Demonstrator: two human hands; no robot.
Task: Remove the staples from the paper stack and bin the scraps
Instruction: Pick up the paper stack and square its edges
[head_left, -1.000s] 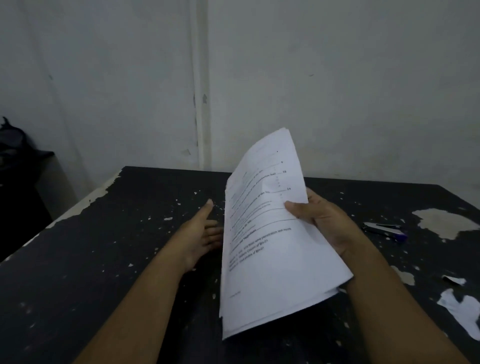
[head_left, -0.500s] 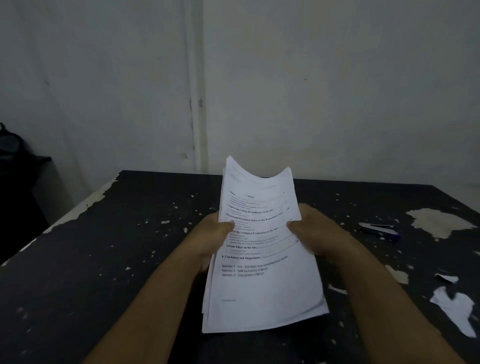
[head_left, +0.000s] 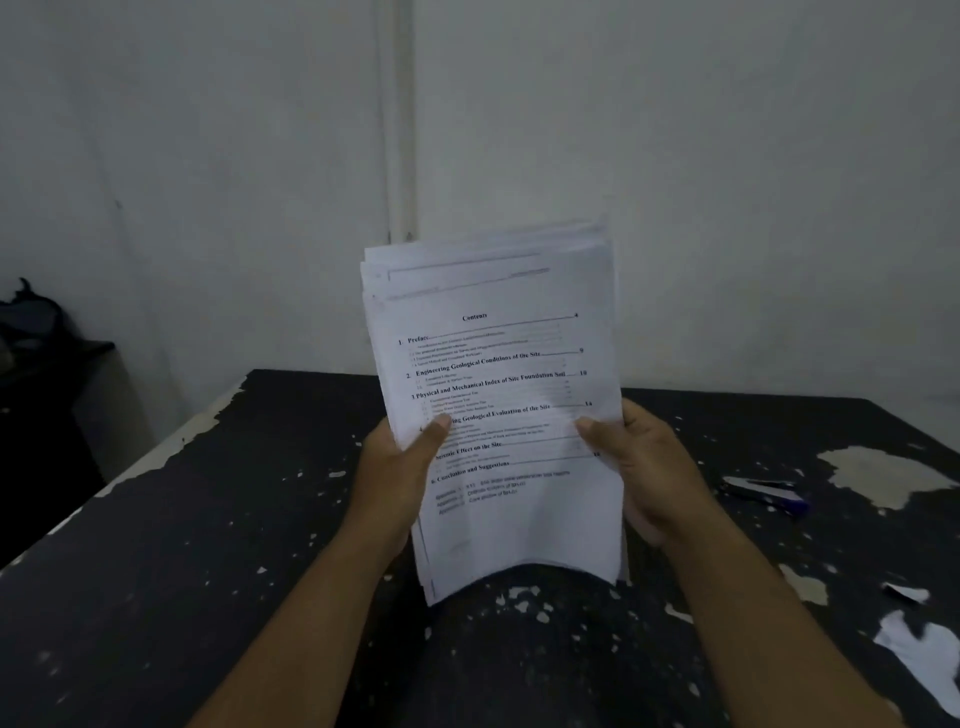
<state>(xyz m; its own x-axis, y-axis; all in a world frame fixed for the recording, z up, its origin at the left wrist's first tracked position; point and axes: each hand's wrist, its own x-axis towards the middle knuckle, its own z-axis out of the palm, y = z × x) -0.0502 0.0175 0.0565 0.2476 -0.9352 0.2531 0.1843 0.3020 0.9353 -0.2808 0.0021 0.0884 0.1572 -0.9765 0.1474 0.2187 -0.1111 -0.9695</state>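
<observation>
Both thumbs are pressing on the front page, fingers wrapping behind: the left hand (head_left: 402, 470) is grasping the stack (head_left: 498, 410) at its left edge, the right hand (head_left: 641, 467) is grasping it at the right edge. The stack is standing almost upright between them, long axis running up and tilting away from the person, its lower edge bowing just above the table (head_left: 208, 571). The contents page is facing the camera, upper sheets fanning unevenly. No staple is showing from here; the top-left corner of the stack looks the likely place, but it is too blurred to tell. My read: the left hand is sitting nearer that corner, so it would be steadying while the right goes for a tool. That tool, a blue-and-silver stapler (head_left: 766, 493), is lying to the right of the stack, just beyond the right hand and apart from it. Further right of the stack, white scraps (head_left: 919, 649) are lying at the table edge. The dark tabletop is flaking in pale chips. Behind the stack, a bare white wall (head_left: 727, 182); no bin is in view.
</observation>
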